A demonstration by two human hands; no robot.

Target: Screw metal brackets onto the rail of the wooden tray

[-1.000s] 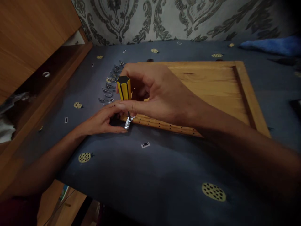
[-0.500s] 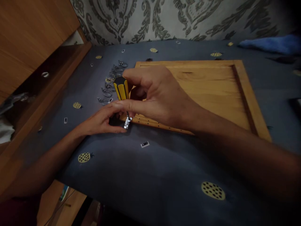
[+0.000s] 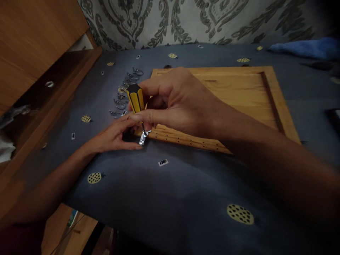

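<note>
- While the right hand (image 3: 183,99) pinches the yellow screwdriver (image 3: 136,99), its tip meets the shiny hook (image 3: 142,139) by the dotted wood (image 3: 183,141).
- The left hand (image 3: 113,136) curls around there; whether it pinches the hook, I cannot tell.

Right hand (image 3: 175,102) in curled grip, left hand (image 3: 114,134) beside it, thumb (image 3: 130,145) extended

A pale wall (image 3: 180,24) patterned with dark, leafy scrolls rose behind the far edge of a table (image 3: 186,198). A blue-grey cover (image 3: 127,198) printed with yellow pineapples lay over the tabletop. A brown wooden cabinet (image 3: 39,39) with a dark recess (image 3: 66,76) stood along the left edge. Lighter woodwork (image 3: 77,230) showed below the near left corner. The light was dim.
</note>
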